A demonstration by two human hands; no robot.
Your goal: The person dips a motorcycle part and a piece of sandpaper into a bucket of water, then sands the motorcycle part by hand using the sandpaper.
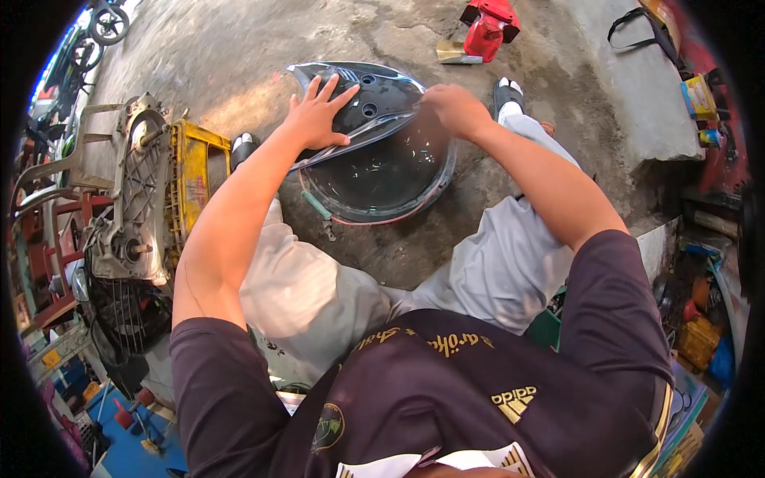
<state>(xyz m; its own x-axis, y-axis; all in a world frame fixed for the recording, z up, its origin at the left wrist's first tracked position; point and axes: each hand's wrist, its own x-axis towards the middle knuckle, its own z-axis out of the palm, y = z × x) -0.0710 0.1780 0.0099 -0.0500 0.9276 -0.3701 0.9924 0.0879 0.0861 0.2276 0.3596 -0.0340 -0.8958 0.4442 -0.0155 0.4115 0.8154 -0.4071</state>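
Observation:
A glossy black panel with two round holes [380, 86] lies over the far part of a round basin of dark water [374, 179]. My left hand [323, 118] rests on the panel's left part, fingers spread. At the panel's right tip is my right hand [453, 110], its fingers curled together; what they hold, if anything, is hidden. A green brush-like item [316, 205] sits at the basin's near left rim.
A yellow crate [191, 171] and a metal engine part [139, 183] stand at the left. Beyond the basin are a red bag [488, 36] and a gold-coloured piece [456, 52]. A concrete ledge [649, 111] runs along the right.

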